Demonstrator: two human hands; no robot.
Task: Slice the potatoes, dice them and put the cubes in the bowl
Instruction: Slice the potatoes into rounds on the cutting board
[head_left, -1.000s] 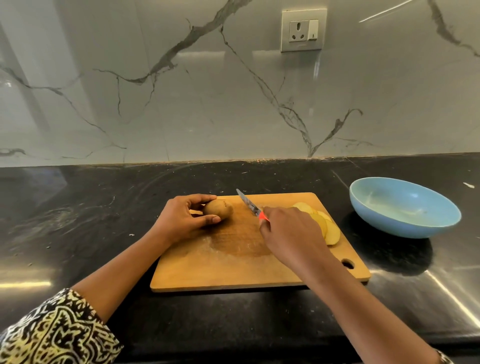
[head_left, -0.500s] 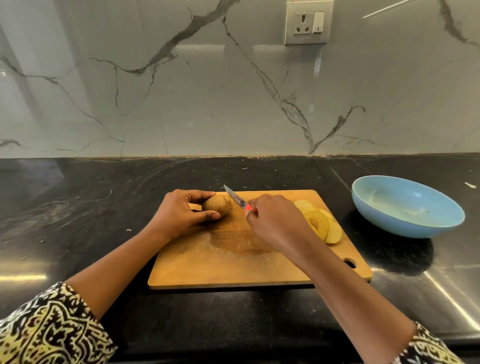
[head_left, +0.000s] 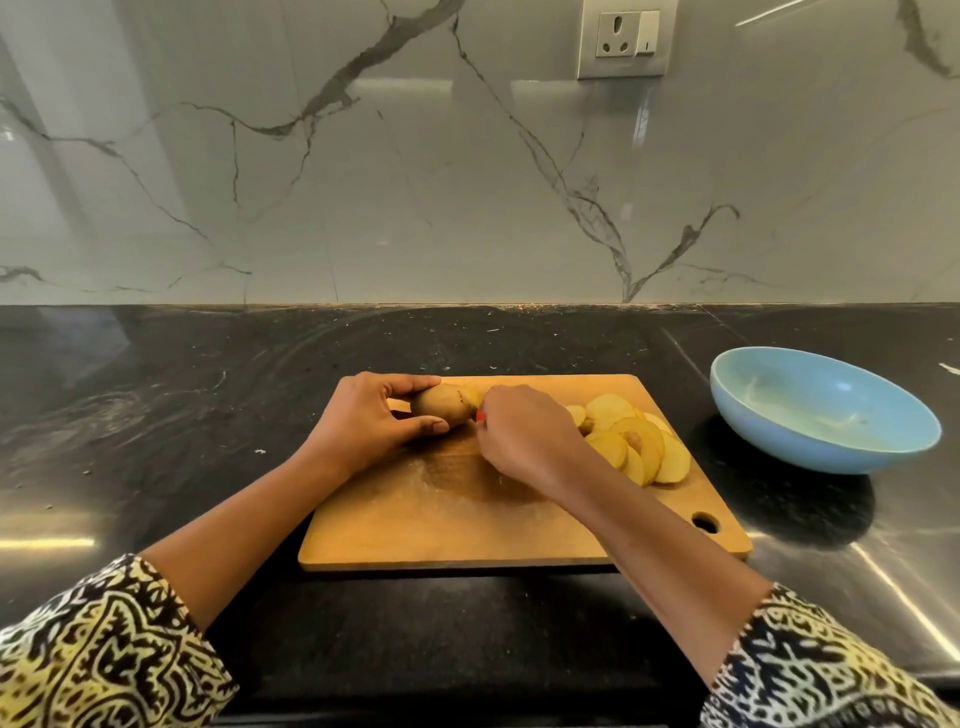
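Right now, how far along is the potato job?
Done: a fan of slices lies on the right of the cutting board. In hand: the left hand grips the part-cut potato while the right hand holds the knife, mostly hidden, at its cut end. Left: finish slicing, then dice; no cubes show, and the blue bowl holds none.

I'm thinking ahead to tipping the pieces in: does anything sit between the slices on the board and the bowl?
Nothing visible does. The slices lie at the right end of the board. The bowl stands apart to its right, and only counter shows between them.
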